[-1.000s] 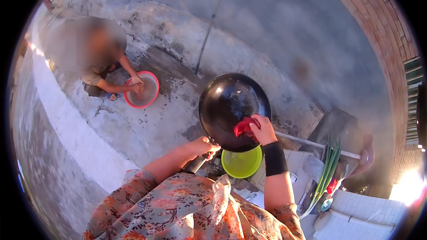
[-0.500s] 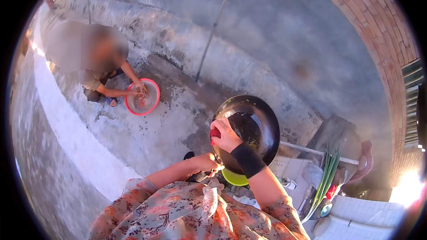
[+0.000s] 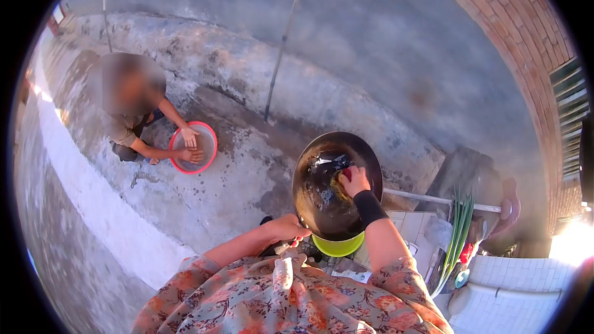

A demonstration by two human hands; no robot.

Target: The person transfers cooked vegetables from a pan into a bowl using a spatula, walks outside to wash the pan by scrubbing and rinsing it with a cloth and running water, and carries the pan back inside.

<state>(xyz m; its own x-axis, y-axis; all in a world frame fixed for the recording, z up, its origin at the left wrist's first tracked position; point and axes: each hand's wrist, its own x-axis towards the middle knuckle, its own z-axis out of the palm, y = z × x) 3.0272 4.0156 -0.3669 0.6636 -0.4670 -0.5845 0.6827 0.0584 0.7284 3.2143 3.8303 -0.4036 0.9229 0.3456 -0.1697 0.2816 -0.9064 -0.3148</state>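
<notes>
A large dark wok (image 3: 309, 195) tilts in front of me, its inside wet and shiny. At its near left edge, my left hand (image 3: 286, 229) is closed round the handle, which the fingers mostly hide. My right hand (image 3: 356, 182) is inside the wok, closed on a red scrubber (image 3: 347, 174) pressed against the inner surface. Yellowish-green bits or bristles show beside the scrubber; I cannot tell which. Below the wok sits a bright green basin (image 3: 339, 247), partly hidden by it.
To the left, a person crouches with both hands (image 3: 190, 146) over a red-rimmed basin (image 3: 212, 159). Green onions (image 3: 456, 241) lie at the right beside a plastic bag (image 3: 438, 233) and white-tiled ledge (image 3: 513, 275). A pole (image 3: 286, 40) leans on the wall.
My right hand has moved from the wok's left rim down into its right inner side with the scrubber. The wok has tipped toward me. The crouching person's hands have spread apart.
</notes>
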